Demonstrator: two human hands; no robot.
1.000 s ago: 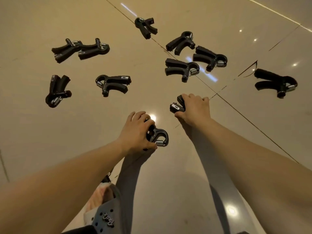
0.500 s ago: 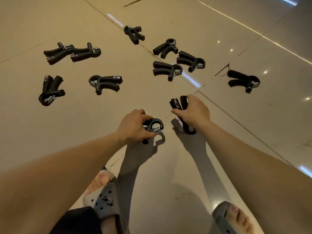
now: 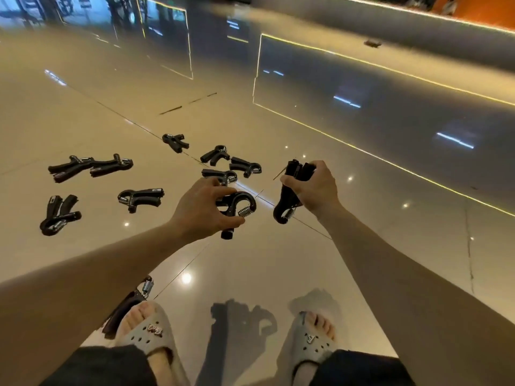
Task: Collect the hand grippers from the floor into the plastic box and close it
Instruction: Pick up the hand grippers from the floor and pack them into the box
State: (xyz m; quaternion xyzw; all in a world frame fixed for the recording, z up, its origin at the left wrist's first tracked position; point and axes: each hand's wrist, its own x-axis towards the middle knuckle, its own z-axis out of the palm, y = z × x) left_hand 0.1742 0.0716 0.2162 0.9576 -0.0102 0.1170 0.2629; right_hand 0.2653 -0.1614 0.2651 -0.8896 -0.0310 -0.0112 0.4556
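Head view: left hand [image 3: 199, 211] and right hand [image 3: 316, 188] are each gripping a hand gripper [image 3: 240, 196], loose grippers [image 3: 140, 197] lying beyond the left hand.

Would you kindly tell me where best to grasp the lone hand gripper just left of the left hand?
I'd take the hand gripper by its handles, from above: they lie flat, pointing right toward the left hand; the spring end faces away.

Glossy beige tiled floor [image 3: 278, 274] with dark grout lines, ceiling-light reflections, orange wall [image 3: 479, 9] far right
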